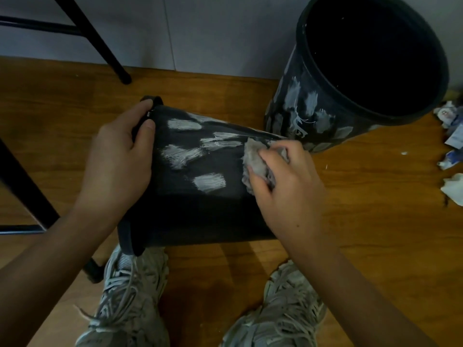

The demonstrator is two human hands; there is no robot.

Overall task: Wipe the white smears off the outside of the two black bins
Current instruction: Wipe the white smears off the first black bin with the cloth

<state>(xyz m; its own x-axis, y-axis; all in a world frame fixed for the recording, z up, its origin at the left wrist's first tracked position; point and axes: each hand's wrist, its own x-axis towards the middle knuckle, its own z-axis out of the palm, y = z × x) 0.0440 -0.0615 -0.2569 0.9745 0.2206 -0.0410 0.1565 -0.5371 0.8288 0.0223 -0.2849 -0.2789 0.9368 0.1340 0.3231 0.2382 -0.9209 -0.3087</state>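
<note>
A black bin lies on its side on the wooden floor in front of my feet, its rim to the left. Several white smears mark its upper side. My left hand grips the rim, thumb over the edge. My right hand holds a crumpled grey cloth and presses it against the bin near its base end. A second black bin stands upright at the back right, its outside covered with several white smears.
Crumpled papers lie on the floor at the right edge. Black metal furniture legs stand at the back left and along the left side. My two grey sneakers are planted below the lying bin. A pale wall runs behind.
</note>
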